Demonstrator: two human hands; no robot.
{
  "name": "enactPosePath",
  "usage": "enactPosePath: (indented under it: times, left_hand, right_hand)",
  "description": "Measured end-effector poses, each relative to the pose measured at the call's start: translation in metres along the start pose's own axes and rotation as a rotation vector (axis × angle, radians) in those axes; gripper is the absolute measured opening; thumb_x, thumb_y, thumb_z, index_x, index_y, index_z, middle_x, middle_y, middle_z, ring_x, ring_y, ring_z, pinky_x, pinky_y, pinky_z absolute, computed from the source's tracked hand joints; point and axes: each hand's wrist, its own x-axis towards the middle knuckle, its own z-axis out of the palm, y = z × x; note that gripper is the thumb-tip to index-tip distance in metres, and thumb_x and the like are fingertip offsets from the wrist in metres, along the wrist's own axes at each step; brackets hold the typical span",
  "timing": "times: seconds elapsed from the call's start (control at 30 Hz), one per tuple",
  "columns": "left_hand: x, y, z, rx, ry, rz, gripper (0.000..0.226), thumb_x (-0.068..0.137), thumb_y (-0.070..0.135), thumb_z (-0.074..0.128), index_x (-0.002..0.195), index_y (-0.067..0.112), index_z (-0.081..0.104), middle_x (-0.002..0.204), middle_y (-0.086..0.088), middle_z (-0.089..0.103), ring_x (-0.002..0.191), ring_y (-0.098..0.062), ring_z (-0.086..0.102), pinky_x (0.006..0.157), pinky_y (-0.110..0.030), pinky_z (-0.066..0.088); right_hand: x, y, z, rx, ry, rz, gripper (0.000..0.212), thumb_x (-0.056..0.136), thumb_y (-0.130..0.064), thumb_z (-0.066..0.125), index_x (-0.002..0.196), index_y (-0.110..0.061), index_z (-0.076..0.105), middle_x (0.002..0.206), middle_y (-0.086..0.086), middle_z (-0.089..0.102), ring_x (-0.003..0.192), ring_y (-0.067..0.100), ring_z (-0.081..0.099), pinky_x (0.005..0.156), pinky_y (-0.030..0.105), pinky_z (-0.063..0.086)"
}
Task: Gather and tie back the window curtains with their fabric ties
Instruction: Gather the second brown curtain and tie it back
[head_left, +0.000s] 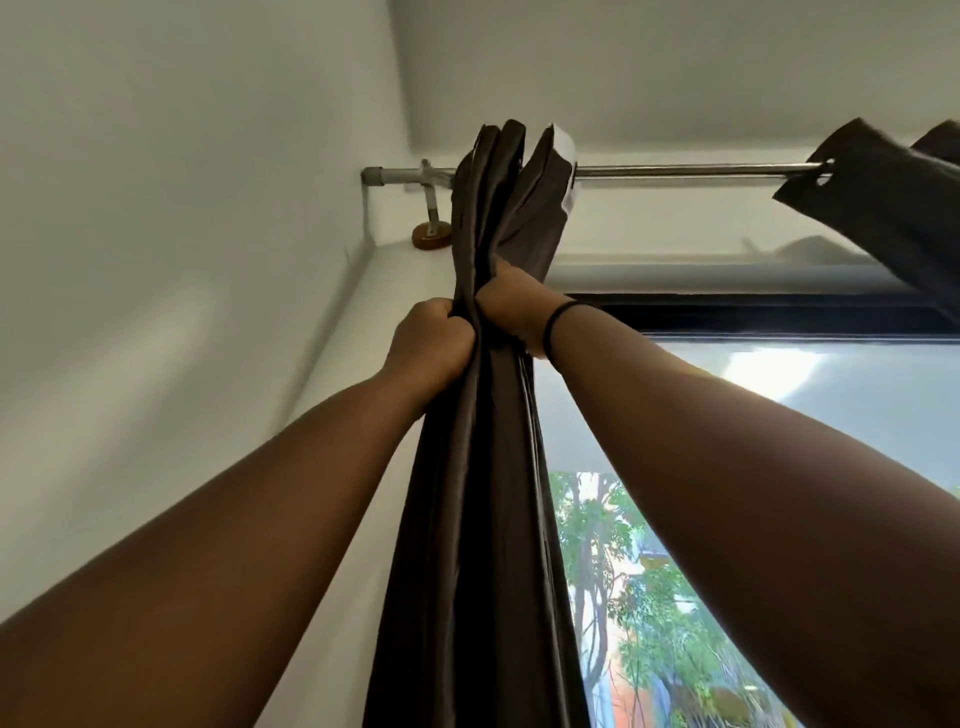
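Observation:
A dark brown curtain (483, 493) hangs bunched into tight folds from a metal rod (691, 169) at the window's left side. I look up at it with both arms raised. My left hand (431, 345) grips the folds from the left, fingers curled into the fabric. Just to the right, at nearly the same height, my right hand (511, 306) clutches the same bundle; a black band sits on its wrist. A second brown curtain (883, 192) hangs on the rod at the far right. No fabric tie is visible.
The rod's bracket (431, 208) is fixed to the wall at the left, close to the corner. A white wall fills the left side and the ceiling is above. The window (779, 415) shows trees outside.

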Motion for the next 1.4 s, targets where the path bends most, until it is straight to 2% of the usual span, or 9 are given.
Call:
enactPosePath:
  times: [0.17,0.3,0.53,0.63,0.73,0.9,1.1,1.2,1.4]
  left_hand:
    - [-0.022,0.001,0.027,-0.042,-0.094,-0.028,0.024,0.084,0.015,0.047,0.097,0.012,0.066,0.091,-0.012,0.068,0.084,-0.031,0.066,0.081,-0.046,0.056]
    - [-0.032,0.014,0.048,-0.082,-0.053,0.007,0.026,0.090,0.011,0.048,0.110,0.012,0.065,0.099,-0.012,0.067,0.090,-0.030,0.063,0.076,-0.033,0.051]
    - [-0.039,0.024,0.056,-0.103,0.015,-0.032,0.030,0.091,0.013,0.049,0.117,0.015,0.063,0.111,-0.011,0.066,0.102,-0.031,0.061,0.091,-0.035,0.049]
    - [-0.049,0.024,0.049,-0.140,0.026,-0.085,0.026,0.095,0.019,0.045,0.110,0.014,0.066,0.106,-0.009,0.068,0.098,-0.029,0.063,0.092,-0.039,0.050]
    - [-0.069,0.034,0.042,-0.085,0.088,-0.155,0.042,0.100,0.037,0.036,0.096,0.005,0.063,0.099,-0.009,0.064,0.098,-0.030,0.058,0.082,-0.031,0.041]
    - [-0.125,0.053,0.036,0.023,0.053,-0.270,0.054,0.089,0.049,0.054,0.130,0.015,0.049,0.122,-0.007,0.061,0.109,-0.027,0.059,0.097,-0.039,0.047]
    - [-0.231,0.074,0.028,0.180,-0.026,-0.459,0.079,0.083,0.040,0.068,0.141,0.022,0.017,0.136,-0.007,0.046,0.117,-0.027,0.054,0.101,-0.039,0.046]
    - [-0.290,0.078,0.014,0.323,-0.110,-0.581,0.087,0.081,0.039,0.071,0.143,0.025,0.011,0.143,-0.008,0.040,0.124,-0.029,0.050,0.105,-0.041,0.043]
    - [-0.413,0.085,-0.005,0.430,-0.232,-0.811,0.078,0.084,0.032,0.069,0.142,0.026,0.016,0.133,-0.006,0.052,0.114,-0.028,0.058,0.094,-0.038,0.047]
  right_hand:
    - [-0.023,0.030,-0.014,0.097,0.056,0.088,0.046,0.091,-0.004,0.044,0.135,-0.016,0.044,0.125,0.015,0.058,0.112,0.032,0.055,0.101,0.045,0.045]
    - [-0.043,0.047,-0.021,0.134,0.084,0.145,0.049,0.090,-0.002,0.042,0.136,-0.017,0.046,0.125,0.014,0.059,0.114,0.032,0.055,0.101,0.043,0.045]
    - [-0.068,0.066,-0.022,0.177,0.044,0.128,0.047,0.092,-0.016,0.047,0.137,-0.030,0.047,0.124,0.011,0.061,0.109,0.029,0.059,0.098,0.044,0.048]
    - [-0.088,0.072,-0.017,0.197,-0.047,0.142,0.047,0.089,-0.029,0.044,0.136,-0.034,0.046,0.127,0.011,0.059,0.108,0.025,0.058,0.094,0.042,0.049]
    - [-0.117,0.074,-0.023,0.004,-0.169,0.102,0.046,0.096,-0.046,0.038,0.139,-0.029,0.041,0.135,0.009,0.055,0.117,0.024,0.053,0.097,0.037,0.044]
    - [-0.183,0.064,-0.060,-0.365,-0.404,-0.043,0.053,0.101,-0.040,0.034,0.150,-0.022,0.023,0.144,0.014,0.044,0.130,0.031,0.044,0.097,0.029,0.035]
    - [-0.290,0.065,-0.090,-0.237,-0.573,0.003,0.064,0.096,-0.035,0.048,0.151,-0.032,0.014,0.119,0.015,0.061,0.110,0.031,0.056,0.081,0.027,0.037]
    - [-0.359,0.069,-0.082,-0.134,-0.663,0.069,0.071,0.093,-0.036,0.052,0.151,-0.034,0.010,0.125,0.017,0.058,0.110,0.032,0.056,0.079,0.028,0.037]
    - [-0.511,0.068,-0.040,0.182,-0.898,0.268,0.086,0.089,-0.028,0.060,0.152,-0.030,0.002,0.158,0.008,0.017,0.143,0.025,0.023,0.112,0.034,0.028]
